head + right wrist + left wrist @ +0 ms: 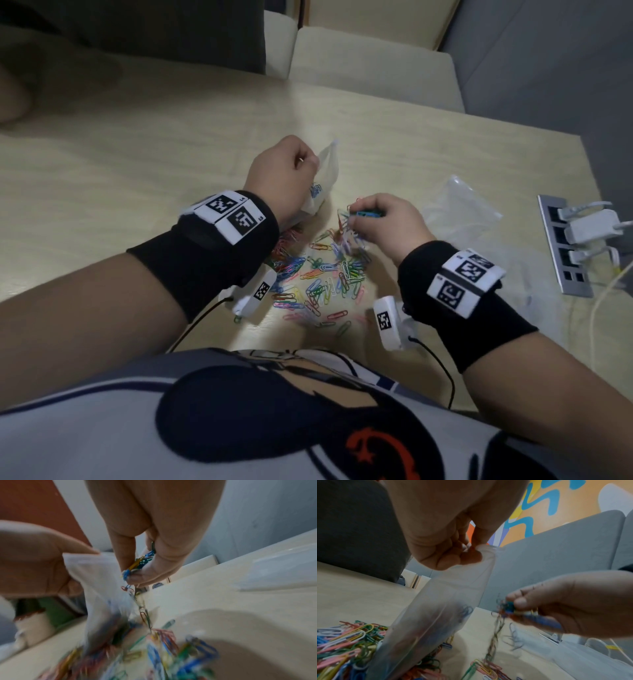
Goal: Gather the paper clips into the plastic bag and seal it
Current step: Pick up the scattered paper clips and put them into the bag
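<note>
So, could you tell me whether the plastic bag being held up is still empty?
Not empty. A few paper clips show through the plastic bag the left hand holds up; most remain on the table.

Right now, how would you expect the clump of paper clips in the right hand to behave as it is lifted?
Probably tangly: a chain dangles from the clump of paper clips pinched in the right hand. Stragglers may drop. It looks light, since fingertips alone carry it.

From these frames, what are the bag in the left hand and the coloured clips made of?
Clear plastic bag: thin glossy film, likely polythene; clips show through it. Coloured paper clips: bent wire with a coloured coating, probably vinyl over steel; the core is not visible.
</note>
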Demonstrator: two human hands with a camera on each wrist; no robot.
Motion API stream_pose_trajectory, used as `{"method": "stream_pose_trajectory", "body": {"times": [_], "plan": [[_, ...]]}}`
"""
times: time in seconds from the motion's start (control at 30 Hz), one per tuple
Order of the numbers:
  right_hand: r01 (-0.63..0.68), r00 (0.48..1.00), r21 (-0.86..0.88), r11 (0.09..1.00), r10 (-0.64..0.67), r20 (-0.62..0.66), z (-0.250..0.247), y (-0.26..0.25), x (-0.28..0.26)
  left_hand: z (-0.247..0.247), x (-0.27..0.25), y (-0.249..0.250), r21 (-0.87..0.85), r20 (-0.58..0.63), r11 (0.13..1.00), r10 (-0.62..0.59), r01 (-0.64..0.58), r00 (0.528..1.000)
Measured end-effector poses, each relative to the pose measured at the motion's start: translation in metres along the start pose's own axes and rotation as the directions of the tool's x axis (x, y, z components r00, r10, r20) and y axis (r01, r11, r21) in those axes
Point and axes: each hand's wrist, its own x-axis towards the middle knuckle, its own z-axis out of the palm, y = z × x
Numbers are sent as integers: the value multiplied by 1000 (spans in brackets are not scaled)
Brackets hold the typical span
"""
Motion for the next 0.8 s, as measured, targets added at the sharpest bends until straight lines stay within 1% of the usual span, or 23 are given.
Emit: {"method": "stream_pose_trajectory", "body": {"times": [0.07, 0.17, 0.27, 0.33, 0.37, 0.43, 0.53, 0.67, 0.8], "plan": [[-18, 1000, 195, 981, 20, -8, -7, -11, 0, 2, -1, 1, 9, 7, 1000, -3, 3, 1000], [-32, 999, 455, 890, 29, 14, -14, -30, -3, 5, -4, 3, 24, 25, 1000, -7, 7, 1000], [-65, 997, 593, 803, 22, 79, -18, -45, -5, 8, -8, 5, 32, 49, 999, -1, -1, 999], [-106, 990, 624, 774, 27, 135, -17, -51, -7, 10, -10, 6, 31, 58, 999, 8, -10, 998], [-129, 987, 617, 777, 39, 157, -14, -52, -8, 11, -10, 7, 30, 62, 999, 11, -13, 998], [-170, 981, 572, 803, 83, 175, -9, -54, -8, 12, -12, 7, 23, 70, 1000, 16, -18, 997], [-218, 974, 515, 829, 152, 168, -3, -55, -7, 12, -13, 8, 26, 73, 999, 24, -26, 997], [-268, 962, 557, 786, 186, 201, -4, -63, -9, 12, -14, 9, 49, 72, 998, 44, -48, 996], [-334, 933, 570, 751, 179, 311, -8, -72, -11, 16, -15, 10, 44, 97, 998, 39, -44, 995]]}}
